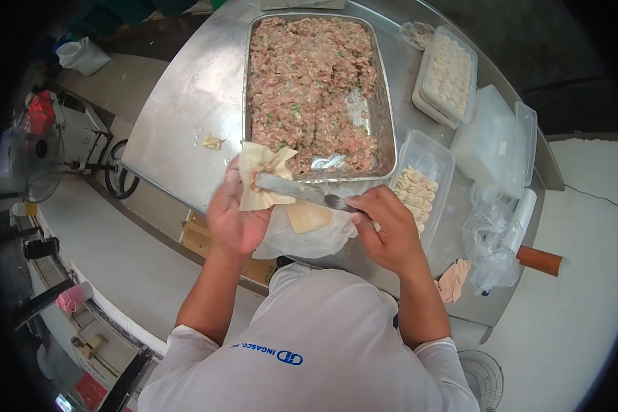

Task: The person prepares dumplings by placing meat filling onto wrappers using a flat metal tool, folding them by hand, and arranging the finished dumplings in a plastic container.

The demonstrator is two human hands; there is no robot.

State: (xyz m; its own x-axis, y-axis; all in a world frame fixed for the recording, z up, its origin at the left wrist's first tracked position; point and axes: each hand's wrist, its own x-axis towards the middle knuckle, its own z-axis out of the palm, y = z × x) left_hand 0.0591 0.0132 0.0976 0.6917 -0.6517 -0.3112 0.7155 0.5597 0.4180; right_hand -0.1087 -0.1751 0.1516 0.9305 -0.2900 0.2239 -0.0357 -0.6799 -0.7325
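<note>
My left hand (pixel 231 218) holds a thin dough wrapper (pixel 255 198), its corners standing up loosely around the middle. In my right hand (pixel 390 230) is a flat metal spreader (pixel 302 191), gripped by its handle end. The blade's tip lies against the wrapper's middle; any filling under it is hidden. Just beyond both hands sits a metal tray (pixel 393 137) of ground meat (pixel 309 82) with green bits. Below the spreader, more square wrappers (pixel 307 217) lie on a plastic bag (pixel 281 237). Folded dumplings (pixel 416 196) fill part of a clear container (pixel 441 161) beside my right hand.
At the back right stands a container of dumplings (pixel 450 72), with clear plastic boxes (pixel 484 137) nearer. A crumpled plastic bag (pixel 491 240), a brown tube (pixel 539 261) and a pinkish cloth or glove (pixel 453 280) lie at the right. A dough scrap (pixel 213 141) rests on the metal table (pixel 185 117).
</note>
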